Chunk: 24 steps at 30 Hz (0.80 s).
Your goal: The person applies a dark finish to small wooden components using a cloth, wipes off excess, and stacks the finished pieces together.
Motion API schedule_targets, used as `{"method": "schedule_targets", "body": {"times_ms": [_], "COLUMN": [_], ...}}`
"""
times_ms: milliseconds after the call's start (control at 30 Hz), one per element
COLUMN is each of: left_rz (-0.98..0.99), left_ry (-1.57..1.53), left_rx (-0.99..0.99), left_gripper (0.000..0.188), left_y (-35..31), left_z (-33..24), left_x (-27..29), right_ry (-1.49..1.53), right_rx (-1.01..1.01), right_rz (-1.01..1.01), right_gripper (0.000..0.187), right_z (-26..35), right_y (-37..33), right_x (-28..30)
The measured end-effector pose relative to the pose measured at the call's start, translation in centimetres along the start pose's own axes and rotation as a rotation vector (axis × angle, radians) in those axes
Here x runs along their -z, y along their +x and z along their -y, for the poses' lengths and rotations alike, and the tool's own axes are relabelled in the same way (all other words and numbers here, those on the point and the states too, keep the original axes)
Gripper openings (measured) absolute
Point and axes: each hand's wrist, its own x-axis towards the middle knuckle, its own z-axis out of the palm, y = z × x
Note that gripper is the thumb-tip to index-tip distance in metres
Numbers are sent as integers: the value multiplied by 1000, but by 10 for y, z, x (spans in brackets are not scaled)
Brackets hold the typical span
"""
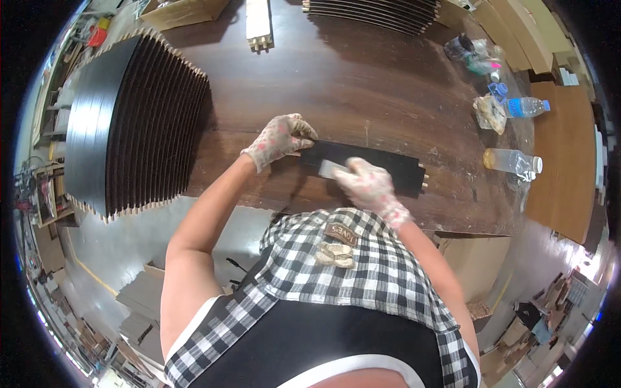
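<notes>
A black wooden board (398,167) lies flat on the brown table (323,90) in front of me, with pale dowels sticking out of its right end. At its upper left corner, my left hand (278,141), in a white glove with pink spots, is closed with its fingertips on the edge. My right hand (370,186), gloved the same way and slightly blurred, is closed around a pale flat block (331,169). The block rests against the board's upper face; its exact kind cannot be made out.
A tall stack of black doweled boards (155,123) stands at the left, another stack (375,14) at the far edge. Beyond lie a white doweled piece (259,22) and a cardboard box (184,11). Plastic bottles (527,107) and crumpled plastic bags (477,57) sit at the right.
</notes>
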Motion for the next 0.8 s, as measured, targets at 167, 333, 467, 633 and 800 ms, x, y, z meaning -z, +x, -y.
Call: {"method": "schedule_targets", "body": {"times_ms": [167,333,467,633,800], "left_rz": [60,28,47,-32,3], "left_ry": [133,167,34,603,804], "left_rx": [-79,-131,4,-303,-421], "left_gripper": [19,18,17,34,62], "left_y": [9,4,0,4,-3], "left_z": [5,6,-1,-24,-55], "left_x": [5,11,9,-22,-80], "right_ry": [-8,14,-333,-265,-206], "right_rx": [121,-158,-551,-857,-766], "right_rz": [74,-83,-243,-539,-346], "right_gripper": [13,16,11,20,25], "right_z": [41,6,-43,-49,-39], "right_y": [59,-16,-129,-174,-119], "right_x": [-18,-7,21,59,22]}}
